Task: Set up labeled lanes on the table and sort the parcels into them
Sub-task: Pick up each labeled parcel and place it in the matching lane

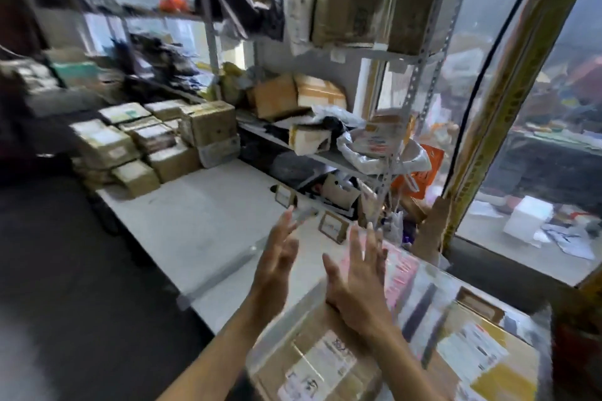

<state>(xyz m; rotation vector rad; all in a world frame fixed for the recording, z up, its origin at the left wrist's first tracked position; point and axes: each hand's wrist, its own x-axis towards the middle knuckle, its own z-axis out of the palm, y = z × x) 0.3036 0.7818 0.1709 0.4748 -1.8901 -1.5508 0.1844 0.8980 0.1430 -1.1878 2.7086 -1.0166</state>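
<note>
Both my hands hover open above the white table [202,205], holding nothing. My left hand [277,257] has its fingers spread, pointing toward the back edge. Beside it, my right hand [355,280] is over a pink parcel [402,267]. A brown cardboard parcel [312,358] with a white shipping label lies at the near end under my wrists. Two small framed lane label cards [332,225] [285,195] stand along the table's back edge. A stack of several cardboard parcels [153,143] fills the far end of the table. The picture is motion-blurred.
A metal shelf rack [404,81] loaded with boxes and plastic bags stands right behind the table. More parcels [472,348] lie at the near right. A glass wall with a gold frame [508,91] is on the right. Dark floor [65,270] lies to the left.
</note>
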